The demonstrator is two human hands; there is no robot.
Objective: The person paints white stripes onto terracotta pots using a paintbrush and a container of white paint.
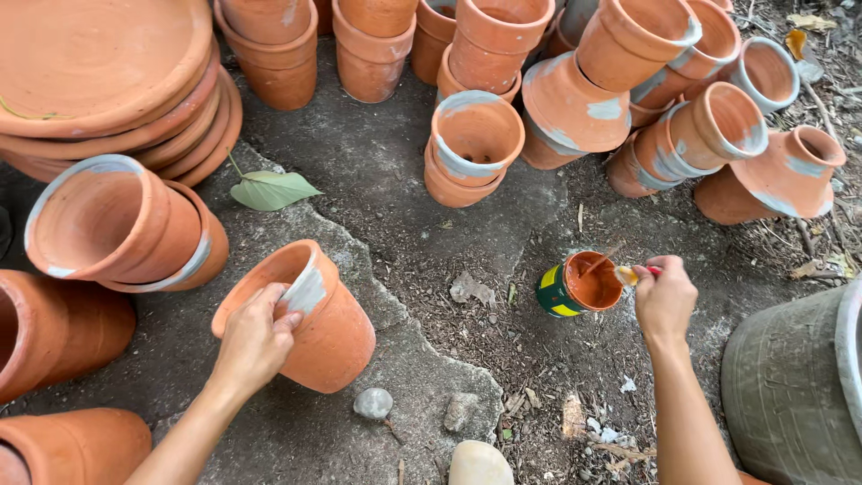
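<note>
I see my left hand (pixel 254 344) gripping the rim of a tilted clay pot (pixel 310 316) left of the paint tin (pixel 577 284), while my right hand (pixel 664 297) pinches a brush (pixel 628 275) at the tin's right edge.

The right hand (pixel 664 301) is hiding most of the red-handled paintbrush (pixel 628 274); the frame's right edge is cutting off the big grey ribbed clay pot (pixel 790 386).

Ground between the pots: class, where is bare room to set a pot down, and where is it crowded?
Free: the dirt between the green leaf and the leaning pot stack; also between the held pot and paint tin. Crowded: the top and left edges.
</note>
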